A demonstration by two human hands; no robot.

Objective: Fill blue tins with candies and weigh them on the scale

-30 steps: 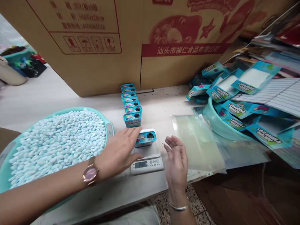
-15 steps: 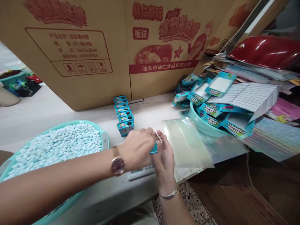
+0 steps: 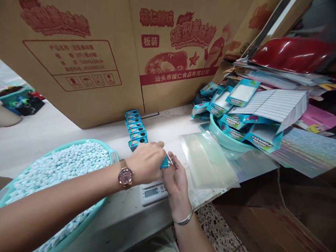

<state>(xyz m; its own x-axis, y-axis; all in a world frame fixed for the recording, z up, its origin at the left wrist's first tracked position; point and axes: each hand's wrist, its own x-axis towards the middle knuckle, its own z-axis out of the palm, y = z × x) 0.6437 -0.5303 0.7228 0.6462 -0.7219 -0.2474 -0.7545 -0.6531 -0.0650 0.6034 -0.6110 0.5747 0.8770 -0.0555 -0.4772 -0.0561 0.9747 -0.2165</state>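
My left hand (image 3: pixel 147 161), with a watch on its wrist, is closed round a small blue box (image 3: pixel 164 162). Only a blue side of that box shows past the fingers. My right hand (image 3: pixel 175 175), palm turned up and fingers curled, meets the box from the right. A thin white piece shows between the hands, too small to make out. Just below them is a white digital scale (image 3: pixel 153 194), its plate mostly hidden by my left hand. Behind my left hand runs a row of small blue printed boxes (image 3: pixel 137 133).
A turquoise basin (image 3: pixel 114 156) full of pale blue candies stands at the left. Clear plastic sheets (image 3: pixel 207 159) lie to the right, beside a turquoise bowl (image 3: pixel 223 138) heaped with blue open-front cartons (image 3: pixel 243 92). A large cardboard box (image 3: pixel 105 105) blocks the back.
Both hands have moved slightly left with the small blue box still between them. More of the scale and its display shows now. The view has shifted a little.
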